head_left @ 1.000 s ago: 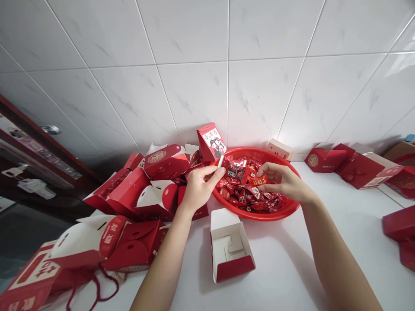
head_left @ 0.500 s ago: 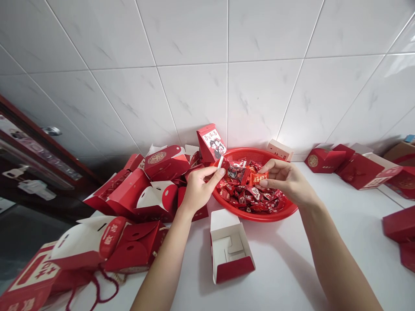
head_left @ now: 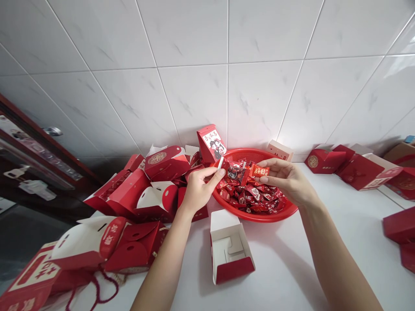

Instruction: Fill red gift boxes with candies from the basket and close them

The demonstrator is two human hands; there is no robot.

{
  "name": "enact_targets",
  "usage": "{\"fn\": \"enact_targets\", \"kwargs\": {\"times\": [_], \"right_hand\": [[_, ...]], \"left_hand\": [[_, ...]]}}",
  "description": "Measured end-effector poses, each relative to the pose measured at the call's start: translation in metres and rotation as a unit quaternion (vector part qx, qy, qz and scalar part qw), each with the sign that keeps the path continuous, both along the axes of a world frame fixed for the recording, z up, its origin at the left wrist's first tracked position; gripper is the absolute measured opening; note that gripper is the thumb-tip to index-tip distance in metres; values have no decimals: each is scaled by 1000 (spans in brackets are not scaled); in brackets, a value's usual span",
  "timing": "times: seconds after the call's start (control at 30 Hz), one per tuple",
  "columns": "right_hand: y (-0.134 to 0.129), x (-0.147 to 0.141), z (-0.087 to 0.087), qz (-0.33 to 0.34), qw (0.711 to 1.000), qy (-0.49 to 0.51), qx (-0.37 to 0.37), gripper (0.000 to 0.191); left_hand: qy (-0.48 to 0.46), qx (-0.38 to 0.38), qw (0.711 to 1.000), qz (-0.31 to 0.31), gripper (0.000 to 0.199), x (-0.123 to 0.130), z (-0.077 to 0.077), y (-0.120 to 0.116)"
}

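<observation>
My left hand (head_left: 201, 186) pinches a dark red wrapped candy (head_left: 234, 172) with a white edge, over the left side of a red plastic basket (head_left: 256, 217). My right hand (head_left: 287, 180) is closed on an orange-red wrapped candy (head_left: 260, 171) above the basket's right part. The two candies are close together; whether they touch is unclear. Many red wrapped candies (head_left: 256, 194) fill the basket. In front of it, an open box (head_left: 232, 250), white inside and red outside, lies on the white surface with nothing visible in it.
Several red boxes (head_left: 167, 163) crowd the left side, some open, with a dark red cord (head_left: 97, 293) near the front. More red boxes (head_left: 363, 172) lie at the right. A tiled wall (head_left: 259, 99) rises behind, and a dark cabinet with keys (head_left: 35, 186) stands far left.
The orange-red candy in my right hand has turned slightly, showing more of its printed face, and the fingers have shifted a little. My left hand is nearly unchanged.
</observation>
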State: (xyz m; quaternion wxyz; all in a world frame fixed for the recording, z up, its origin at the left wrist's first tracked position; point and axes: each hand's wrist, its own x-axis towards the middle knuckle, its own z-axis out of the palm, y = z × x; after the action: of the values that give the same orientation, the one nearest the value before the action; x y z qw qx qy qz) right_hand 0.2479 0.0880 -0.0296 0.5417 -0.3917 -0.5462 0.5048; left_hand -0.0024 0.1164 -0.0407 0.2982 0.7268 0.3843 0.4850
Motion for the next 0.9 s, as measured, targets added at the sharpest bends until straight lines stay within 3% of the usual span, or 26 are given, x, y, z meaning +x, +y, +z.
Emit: {"fn": "enact_targets", "kwargs": {"times": [0.27, 0.53, 0.67, 0.8, 0.9], "right_hand": [[3, -1, -2, -35, 997, 71, -10, 33], [5, -4, 3, 13, 990, 105, -93, 39], [1, -14, -3, -41, 996, 49, -60, 39], [-6, -23, -3, -120, 987, -101, 30, 33], [-9, -28, 2, -119, 974, -184, 49, 44]], "left_hand": [[1, 1, 1000, 4, 47, -1, 1, -1], [66, 63, 996, 10, 39, 2, 0, -3], [97, 81, 992, 7, 41, 3, -1, -3], [105, 71, 992, -23, 46, 5, 0, -4], [91, 57, 993, -46, 47, 5, 2, -5]]}}
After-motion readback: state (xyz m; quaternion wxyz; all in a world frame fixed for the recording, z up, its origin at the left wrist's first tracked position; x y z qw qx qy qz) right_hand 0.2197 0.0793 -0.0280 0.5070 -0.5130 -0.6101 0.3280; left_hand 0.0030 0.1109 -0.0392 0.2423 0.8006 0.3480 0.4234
